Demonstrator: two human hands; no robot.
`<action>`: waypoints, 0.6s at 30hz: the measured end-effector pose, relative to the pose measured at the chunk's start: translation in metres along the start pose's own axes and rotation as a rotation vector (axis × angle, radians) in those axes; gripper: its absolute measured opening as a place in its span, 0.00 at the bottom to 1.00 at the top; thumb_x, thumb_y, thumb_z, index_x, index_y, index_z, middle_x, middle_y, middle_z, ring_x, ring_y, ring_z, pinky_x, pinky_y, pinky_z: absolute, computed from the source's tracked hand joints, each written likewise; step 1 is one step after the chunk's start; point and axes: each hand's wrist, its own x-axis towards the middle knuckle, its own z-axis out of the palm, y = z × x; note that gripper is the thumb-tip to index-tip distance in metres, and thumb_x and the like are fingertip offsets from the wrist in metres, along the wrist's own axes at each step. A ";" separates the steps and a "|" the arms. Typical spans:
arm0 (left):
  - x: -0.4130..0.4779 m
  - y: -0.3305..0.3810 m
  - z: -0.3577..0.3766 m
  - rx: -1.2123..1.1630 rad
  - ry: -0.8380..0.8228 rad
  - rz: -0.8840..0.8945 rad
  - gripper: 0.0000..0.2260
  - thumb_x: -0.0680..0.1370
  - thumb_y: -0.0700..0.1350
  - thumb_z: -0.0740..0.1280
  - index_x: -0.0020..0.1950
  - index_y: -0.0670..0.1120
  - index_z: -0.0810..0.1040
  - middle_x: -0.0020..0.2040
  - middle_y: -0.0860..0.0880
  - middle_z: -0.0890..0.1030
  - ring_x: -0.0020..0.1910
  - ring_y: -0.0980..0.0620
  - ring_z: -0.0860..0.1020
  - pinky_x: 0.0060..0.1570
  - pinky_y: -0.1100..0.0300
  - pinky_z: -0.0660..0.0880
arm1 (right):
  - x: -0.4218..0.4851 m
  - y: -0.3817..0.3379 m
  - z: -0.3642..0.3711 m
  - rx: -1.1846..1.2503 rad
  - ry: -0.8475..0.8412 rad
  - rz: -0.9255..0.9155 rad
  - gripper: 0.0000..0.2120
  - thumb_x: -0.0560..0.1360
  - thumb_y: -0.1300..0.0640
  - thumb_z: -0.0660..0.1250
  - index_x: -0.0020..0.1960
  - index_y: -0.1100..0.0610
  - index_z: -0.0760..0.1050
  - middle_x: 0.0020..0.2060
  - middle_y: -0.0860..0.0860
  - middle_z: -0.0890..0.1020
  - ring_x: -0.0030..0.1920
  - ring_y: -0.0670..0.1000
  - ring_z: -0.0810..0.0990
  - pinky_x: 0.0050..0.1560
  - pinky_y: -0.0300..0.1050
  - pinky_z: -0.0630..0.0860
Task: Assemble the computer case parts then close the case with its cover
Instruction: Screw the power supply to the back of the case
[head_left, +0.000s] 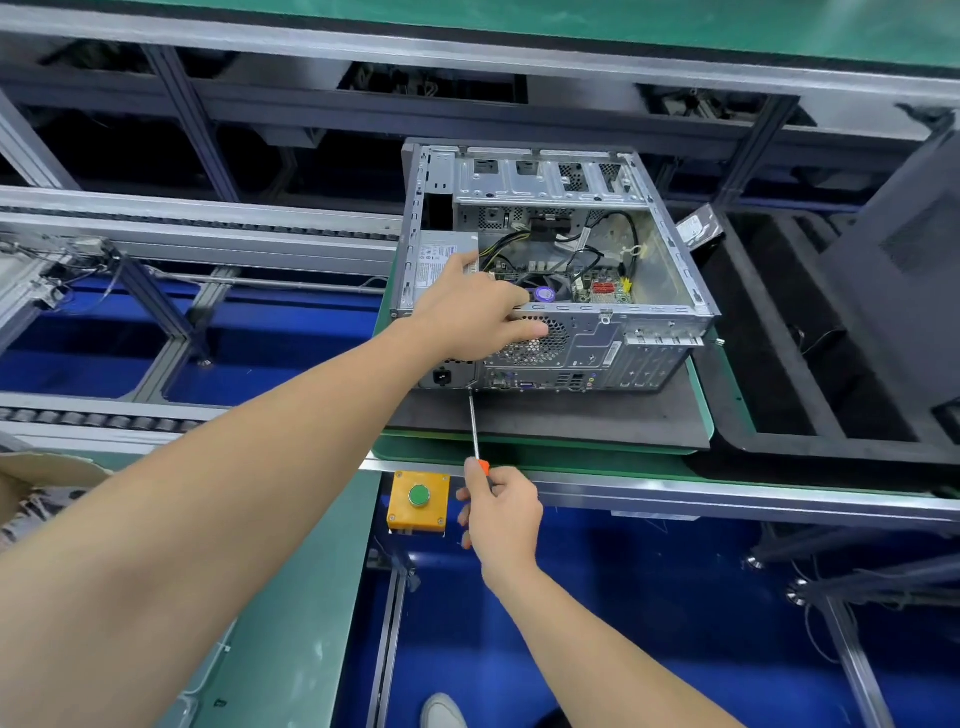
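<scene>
Now the left hand (467, 312) grips the open computer case (649, 332) by its rear rim. The right hand (506, 512) wraps its fingers (475, 480) round a screwdriver (474, 421) whose tip touches the back panel.

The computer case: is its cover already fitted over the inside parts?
No, the computer case lies open on top, with the motherboard and cables inside in plain view.
</scene>
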 end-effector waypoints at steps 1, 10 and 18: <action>0.000 0.000 0.000 0.000 0.000 -0.001 0.24 0.81 0.69 0.54 0.35 0.52 0.64 0.30 0.54 0.74 0.37 0.49 0.75 0.75 0.44 0.54 | 0.001 -0.001 -0.002 0.183 -0.081 0.098 0.17 0.82 0.49 0.70 0.46 0.63 0.78 0.35 0.56 0.83 0.28 0.53 0.76 0.25 0.47 0.74; 0.000 0.000 -0.001 -0.012 0.000 0.001 0.24 0.81 0.69 0.54 0.35 0.52 0.65 0.30 0.54 0.76 0.37 0.49 0.76 0.75 0.44 0.55 | -0.006 -0.003 0.002 0.493 -0.354 0.446 0.18 0.83 0.42 0.64 0.59 0.56 0.80 0.46 0.55 0.87 0.37 0.53 0.82 0.35 0.49 0.81; 0.000 0.000 0.000 -0.007 0.009 0.005 0.24 0.81 0.69 0.54 0.35 0.53 0.65 0.30 0.54 0.75 0.38 0.49 0.77 0.75 0.44 0.55 | -0.009 -0.005 0.016 -0.139 0.107 0.071 0.20 0.79 0.34 0.64 0.47 0.51 0.73 0.39 0.46 0.81 0.38 0.48 0.79 0.37 0.45 0.73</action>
